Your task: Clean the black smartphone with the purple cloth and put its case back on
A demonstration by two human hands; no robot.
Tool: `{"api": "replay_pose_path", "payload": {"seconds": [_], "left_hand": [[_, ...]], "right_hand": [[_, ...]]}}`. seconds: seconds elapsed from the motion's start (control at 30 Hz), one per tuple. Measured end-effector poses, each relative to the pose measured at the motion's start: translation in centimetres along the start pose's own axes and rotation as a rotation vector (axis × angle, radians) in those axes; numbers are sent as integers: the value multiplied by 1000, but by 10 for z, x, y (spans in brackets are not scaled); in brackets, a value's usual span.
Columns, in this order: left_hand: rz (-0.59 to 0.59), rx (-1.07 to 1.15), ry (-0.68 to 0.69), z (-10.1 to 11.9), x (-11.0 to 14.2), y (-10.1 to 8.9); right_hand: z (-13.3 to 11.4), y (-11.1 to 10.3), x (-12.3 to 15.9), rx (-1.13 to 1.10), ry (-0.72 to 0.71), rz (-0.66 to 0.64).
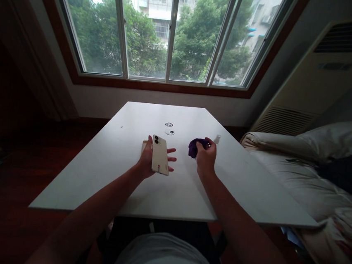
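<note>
A cream-coloured smartphone (160, 155) rests on my left hand (146, 161), its back with the camera lenses facing up. The thumb lies along the phone's left edge, and the fingers stick out past its right edge. My right hand (207, 155) pinches a crumpled dark purple cloth (194, 148) between thumb and fingers. The cloth is held apart from the phone, to its right. Both hands are over the white table (127, 121). A tan flat thing (144, 145) shows partly behind my left thumb; its kind is hidden.
Two round flat black-and-white pieces, a farther one (169, 124) and a nearer one (169, 132), lie on the table. A small pale thing (218, 138) is beyond my right hand. A window (169, 36) is ahead, and a padded cream seat (308, 178) stands at right.
</note>
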State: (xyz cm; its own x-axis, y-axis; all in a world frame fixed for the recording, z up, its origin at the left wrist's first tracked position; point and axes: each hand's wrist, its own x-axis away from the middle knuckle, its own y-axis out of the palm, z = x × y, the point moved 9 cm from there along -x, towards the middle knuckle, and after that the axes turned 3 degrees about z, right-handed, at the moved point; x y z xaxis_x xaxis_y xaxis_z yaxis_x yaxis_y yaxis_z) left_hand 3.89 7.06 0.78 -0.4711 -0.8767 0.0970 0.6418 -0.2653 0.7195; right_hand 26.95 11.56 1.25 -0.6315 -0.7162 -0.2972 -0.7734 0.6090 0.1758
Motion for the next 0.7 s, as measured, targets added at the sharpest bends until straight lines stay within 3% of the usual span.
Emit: {"api": "replay_pose_path", "payload": {"seconds": [0.17,0.3,0.37,0.47,0.57,0.7], "left_hand": [[34,-83,-63,-10,0,1],[-17,-197,-101,-18,2,9],[-22,-292,-104,-20,4,9],[27,-473,-45,-17,4,3],[18,-644,105,-10,3,5],[8,-778,246,-5,1,7]], "right_hand": [[-22,25,28,-151,-28,-230],[-39,66,75,-262,48,-707],[-40,76,94,-278,111,-868],[-38,74,93,-340,165,-831],[-31,74,86,-386,197,-785],[-18,83,93,-273,263,-875]]}}
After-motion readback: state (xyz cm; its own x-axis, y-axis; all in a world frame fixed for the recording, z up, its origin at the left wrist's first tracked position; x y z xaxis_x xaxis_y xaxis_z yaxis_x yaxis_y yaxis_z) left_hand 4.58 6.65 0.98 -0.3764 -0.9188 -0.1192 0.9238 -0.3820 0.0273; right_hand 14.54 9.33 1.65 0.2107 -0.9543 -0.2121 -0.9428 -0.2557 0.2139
